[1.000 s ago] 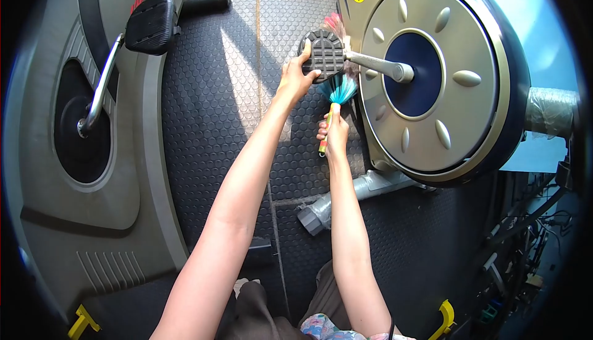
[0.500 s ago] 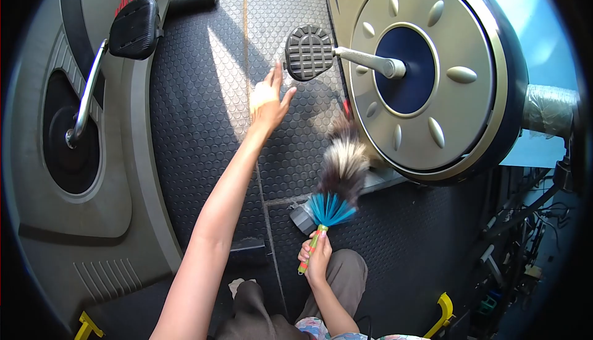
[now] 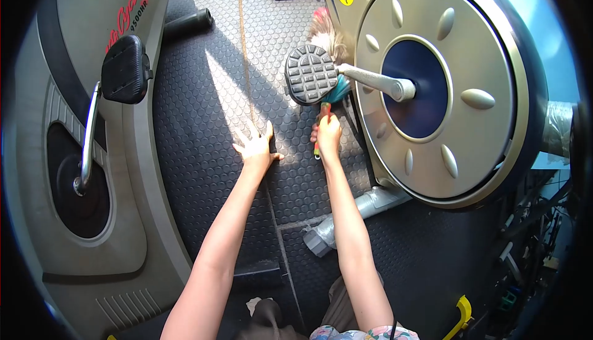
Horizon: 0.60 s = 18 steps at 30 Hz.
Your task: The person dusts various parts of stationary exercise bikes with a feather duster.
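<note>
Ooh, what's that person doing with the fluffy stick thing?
Their right hand grips a fluffy duster by its handle. From here, the duster passes behind a black pedal, near a big round cover. Their left hand is spread open over the floor, holding nothing; whether it's touching is unclear.

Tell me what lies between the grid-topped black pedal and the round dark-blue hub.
In the head view, a silver metal crank joins the pedal to the hub.
</note>
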Tool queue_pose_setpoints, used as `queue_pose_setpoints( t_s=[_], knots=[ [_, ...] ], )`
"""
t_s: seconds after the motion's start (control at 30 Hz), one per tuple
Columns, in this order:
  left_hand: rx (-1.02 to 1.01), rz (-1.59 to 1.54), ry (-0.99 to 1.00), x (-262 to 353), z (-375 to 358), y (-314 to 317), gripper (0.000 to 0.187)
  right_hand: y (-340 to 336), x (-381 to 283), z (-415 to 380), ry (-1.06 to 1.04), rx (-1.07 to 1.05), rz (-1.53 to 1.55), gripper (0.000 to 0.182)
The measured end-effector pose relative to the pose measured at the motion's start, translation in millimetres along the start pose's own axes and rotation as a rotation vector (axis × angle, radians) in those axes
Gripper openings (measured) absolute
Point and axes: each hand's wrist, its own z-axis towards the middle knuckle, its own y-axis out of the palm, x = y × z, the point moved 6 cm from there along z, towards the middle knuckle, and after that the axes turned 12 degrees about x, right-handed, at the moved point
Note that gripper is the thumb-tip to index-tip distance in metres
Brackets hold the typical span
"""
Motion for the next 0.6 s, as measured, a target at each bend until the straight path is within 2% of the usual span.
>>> queue_pose_setpoints(
  t_s=[0.07, 0.13, 0.2, 0.23, 0.27, 0.3, 0.33, 0.37, 0.4, 0.5, 0.6],
  knots=[
    [0.025, -0.007, 0.007, -4, 2, 10, 0.1, 27, -8, 44, -0.148, -0.025, -0.01, 0.031],
    [-0.034, -0.011, -0.004, 0, 2, 6, 0.099, 41, -4, 82, 0.049, 0.02, -0.108, 0.026],
    [-0.09, 0.01, -0.035, 0, 4, 3, 0.1, 53, 2, 96, 0.203, -0.006, 0.542, 0.025],
    [-0.095, 0.018, -0.045, 1, 3, 2, 0.1, 52, 1, 90, 0.264, -0.001, 0.543, 0.028],
    [-0.089, 0.019, -0.042, 1, 6, 0, 0.1, 42, -28, 59, 0.104, -0.024, 0.248, 0.019],
    [-0.094, 0.021, -0.052, 1, 6, -1, 0.099, 32, -18, 48, -0.039, -0.105, 0.211, 0.023],
    [-0.107, 0.019, -0.062, 1, 4, 0, 0.098, 15, -17, 22, 0.126, -0.019, 0.179, 0.032],
    [-0.111, 0.019, -0.081, 2, 4, -2, 0.097, -2, 2, 3, 0.223, -0.095, 0.311, 0.036],
    [-0.099, 0.007, -0.077, 2, 4, -2, 0.097, -26, 2, -30, 0.324, -0.103, 0.28, 0.035],
    [-0.077, 0.002, -0.079, 1, 3, -2, 0.097, -113, 5, -124, 0.479, -0.12, 0.284, 0.032],
    [-0.034, -0.05, -0.098, -5, 6, 6, 0.099, -202, 12, -200, 0.557, -0.041, 0.115, 0.031]
  ],
)
